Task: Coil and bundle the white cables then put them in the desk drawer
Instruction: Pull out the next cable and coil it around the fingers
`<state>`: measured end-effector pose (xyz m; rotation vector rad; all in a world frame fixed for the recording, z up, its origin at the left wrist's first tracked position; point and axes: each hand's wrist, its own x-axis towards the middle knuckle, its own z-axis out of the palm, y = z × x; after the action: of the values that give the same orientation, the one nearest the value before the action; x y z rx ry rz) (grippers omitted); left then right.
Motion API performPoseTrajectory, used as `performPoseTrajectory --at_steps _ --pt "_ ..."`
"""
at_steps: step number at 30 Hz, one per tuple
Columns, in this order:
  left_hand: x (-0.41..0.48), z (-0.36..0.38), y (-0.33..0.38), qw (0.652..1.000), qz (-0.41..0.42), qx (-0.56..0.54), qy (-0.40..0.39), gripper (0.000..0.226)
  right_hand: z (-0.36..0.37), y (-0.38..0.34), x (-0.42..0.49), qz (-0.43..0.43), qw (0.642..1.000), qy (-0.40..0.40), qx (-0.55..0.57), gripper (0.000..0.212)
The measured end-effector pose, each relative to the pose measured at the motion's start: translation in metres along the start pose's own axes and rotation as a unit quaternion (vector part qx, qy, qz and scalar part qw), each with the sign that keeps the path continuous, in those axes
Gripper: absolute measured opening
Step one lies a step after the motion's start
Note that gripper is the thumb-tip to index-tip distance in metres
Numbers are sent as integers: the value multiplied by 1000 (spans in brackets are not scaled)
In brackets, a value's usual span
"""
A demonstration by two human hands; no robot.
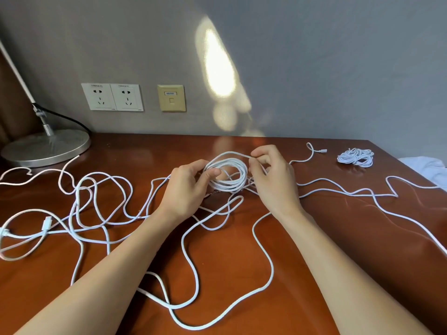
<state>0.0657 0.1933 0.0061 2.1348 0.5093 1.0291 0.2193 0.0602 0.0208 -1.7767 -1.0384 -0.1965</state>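
Head cam: partly wound white cable coil [228, 174] is held just above the reddish-brown desk [338, 238], centre-back. L hand [187, 189] is curled round the coil's left side, thumb pressed over the loops. R hand [274, 175] is at the coil's right side, thumb + forefinger pinched on one strand arching over the coil top; other fingers loosely bent. Both grips closed on cable, no gap seen.

Loose white cable [101, 204] is spread in tangled loops over the desk left, front and right; single cable vs. several can't be told. Flat white connector [46, 223] is seen at left, w/ another plug end at far left edge. Small connector end [323, 150] lies behind the R hand.

Finished white cable bundle [355, 157] sits at back right, well apart from the hands.

Lamp base [46, 148] stands back left. Two wall sockets [112, 97] and a beige data port [171, 97] are on the grey wall. White cloth [428, 166] is seen past the desk's right edge.
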Motion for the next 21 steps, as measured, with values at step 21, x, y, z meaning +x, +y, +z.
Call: performPoseTrajectory --at_steps 21 --pt "7 -10 -8 973 -103 -125 163 39 12 -8 -7 -57 972 -224 -47 26"
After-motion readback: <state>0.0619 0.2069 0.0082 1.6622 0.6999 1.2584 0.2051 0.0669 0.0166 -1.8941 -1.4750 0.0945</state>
